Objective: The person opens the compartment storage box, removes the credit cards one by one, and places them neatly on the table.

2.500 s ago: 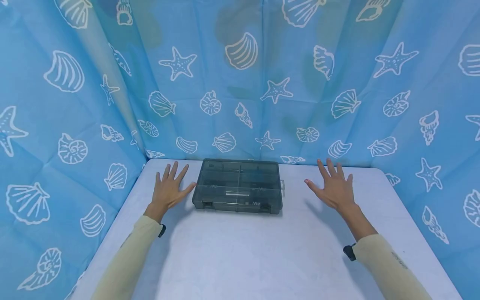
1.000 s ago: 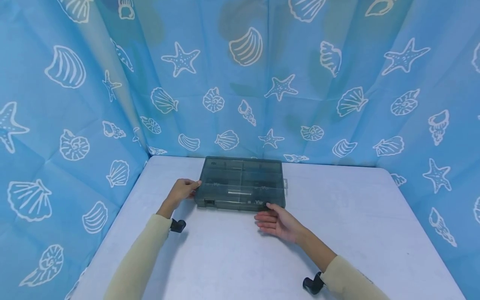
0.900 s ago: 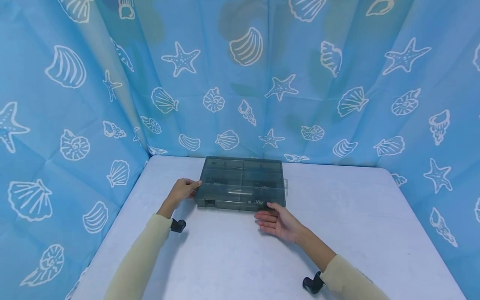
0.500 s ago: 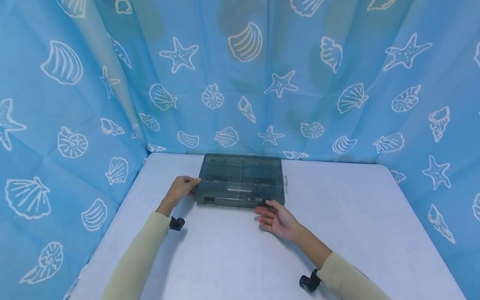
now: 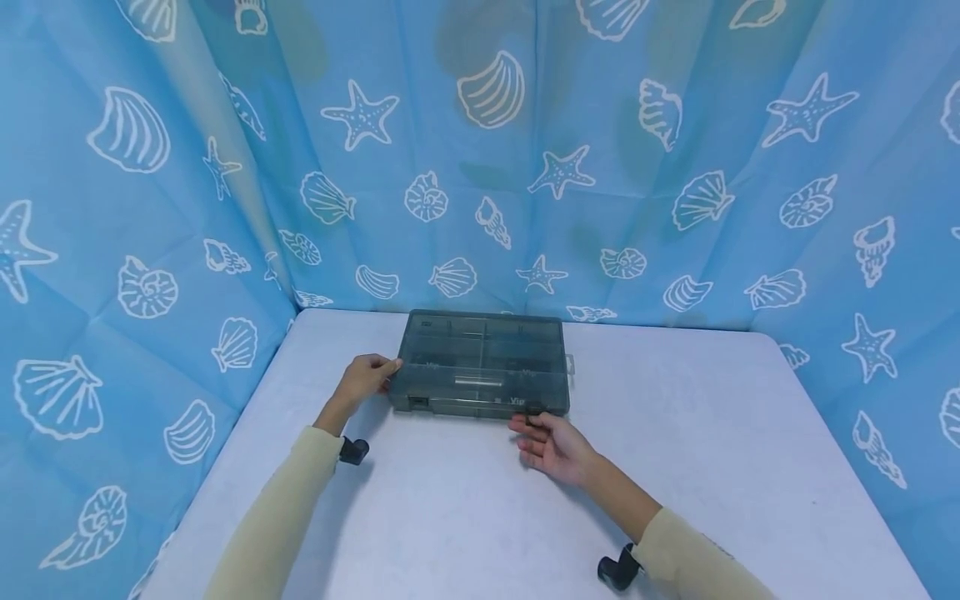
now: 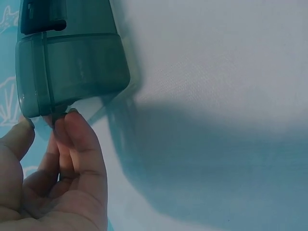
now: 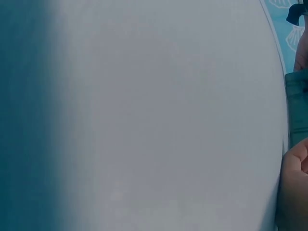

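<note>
A smoky grey, see-through compartment box (image 5: 483, 354) with a closed lid and "Vip" lettering lies near the back of the table. My left hand (image 5: 362, 379) grips its left end, thumb above and fingers beneath. The left wrist view shows these fingers (image 6: 79, 139) pinching the lower edge of the box (image 6: 77, 65) at a corner. At the box's front right corner, my right hand (image 5: 558, 446) touches the latch area with its thumb, fingers loosely bent below the rim. The left front latch (image 5: 418, 402) looks closed; the right one is mostly hidden by the right hand.
A white table (image 5: 450, 517) carries the box. Blue curtains (image 5: 480, 167) printed with white shells and starfish hang behind it and along both sides. A small clear hanging loop (image 5: 570, 364) sticks out of the box's right end. Black straps with small devices sit on both wrists.
Both hands, earlier spread flat on either side of the box, have come to its left end and front right corner. Over the last half second the right thumb has slid down over the front rim.
</note>
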Demonstrator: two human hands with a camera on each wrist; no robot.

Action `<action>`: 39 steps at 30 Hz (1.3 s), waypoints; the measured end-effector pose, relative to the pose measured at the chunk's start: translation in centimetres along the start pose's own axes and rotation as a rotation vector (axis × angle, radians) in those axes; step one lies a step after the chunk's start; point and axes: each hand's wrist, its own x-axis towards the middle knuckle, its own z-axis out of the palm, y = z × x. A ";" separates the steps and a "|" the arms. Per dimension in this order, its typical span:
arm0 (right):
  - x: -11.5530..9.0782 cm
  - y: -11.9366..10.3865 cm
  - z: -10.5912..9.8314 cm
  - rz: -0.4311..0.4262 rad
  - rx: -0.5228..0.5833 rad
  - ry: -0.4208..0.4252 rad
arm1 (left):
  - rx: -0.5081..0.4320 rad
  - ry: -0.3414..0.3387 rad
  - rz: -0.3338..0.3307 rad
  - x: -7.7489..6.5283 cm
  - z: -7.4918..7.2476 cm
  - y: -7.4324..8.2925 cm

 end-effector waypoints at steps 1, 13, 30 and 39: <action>0.0 0.0 -0.1 0.009 0.001 -0.003 | 0.004 0.000 -0.003 -0.1 0.0 0.1; 0.0 -0.5 0.3 0.076 -0.043 0.001 | 0.013 0.009 -0.006 -0.2 -0.2 0.4; 0.3 -0.1 2.4 0.095 -0.161 -0.043 | 0.023 0.018 -0.015 0.2 -0.1 0.3; 2.4 1.1 7.1 0.100 -0.197 -0.118 | 0.025 0.009 -0.035 0.3 0.1 0.4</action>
